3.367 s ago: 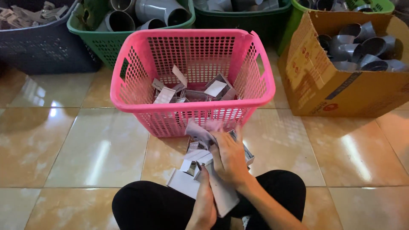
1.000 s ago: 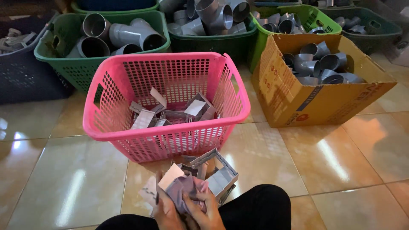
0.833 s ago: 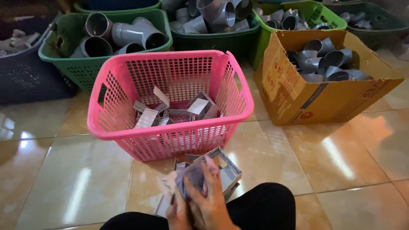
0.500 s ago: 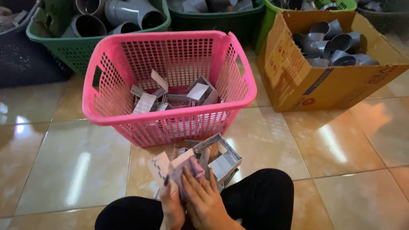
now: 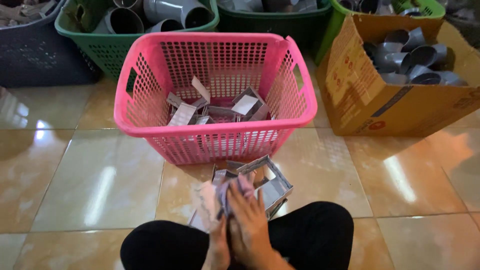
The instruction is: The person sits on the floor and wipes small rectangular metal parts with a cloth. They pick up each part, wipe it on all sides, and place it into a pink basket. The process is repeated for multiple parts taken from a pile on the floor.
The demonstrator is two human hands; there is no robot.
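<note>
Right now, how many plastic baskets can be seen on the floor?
5: the pink basket in the middle, a dark basket top left, a green basket beside it, a dark green basket behind, and a light green basket top right. More may lie outside the picture.

- Two bare hands, the left hand (image 5: 218, 243) and the right hand (image 5: 248, 225), are seen at the lower centre of the frame; no gloves, rings or watch are worn.
- No sleeves are seen at the wrists.
- Plain black fabric trousers (image 5: 320, 235) are worn, spread across the bottom edge of the frame.
</note>
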